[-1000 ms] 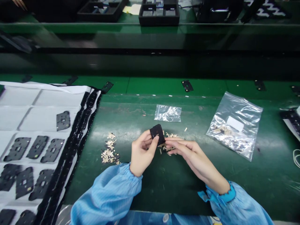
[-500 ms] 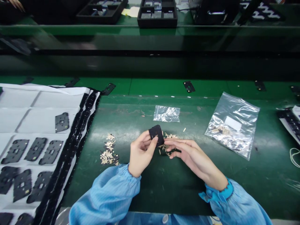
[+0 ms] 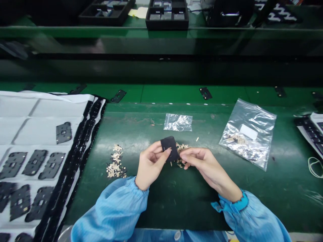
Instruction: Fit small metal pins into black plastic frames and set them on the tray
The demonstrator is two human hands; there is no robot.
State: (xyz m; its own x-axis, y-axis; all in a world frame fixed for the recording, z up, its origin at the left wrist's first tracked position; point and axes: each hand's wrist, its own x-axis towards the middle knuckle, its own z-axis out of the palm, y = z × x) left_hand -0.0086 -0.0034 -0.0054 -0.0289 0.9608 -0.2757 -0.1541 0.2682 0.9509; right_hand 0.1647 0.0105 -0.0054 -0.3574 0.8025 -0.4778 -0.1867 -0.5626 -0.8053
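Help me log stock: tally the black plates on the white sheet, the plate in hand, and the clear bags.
Black plates on the white sheet: 9 (two cut off at the bottom edge of the view)
Black plate in the left hand: 1
Clear plastic bags: 2
Total: 12

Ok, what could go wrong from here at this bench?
Loose tan strips lie right by the right hand, so a small slip could scatter them or mix them into the separate pile. The black piece is pinched in the left hand above those strips, so it could perhaps drop among them if the grip loosens.
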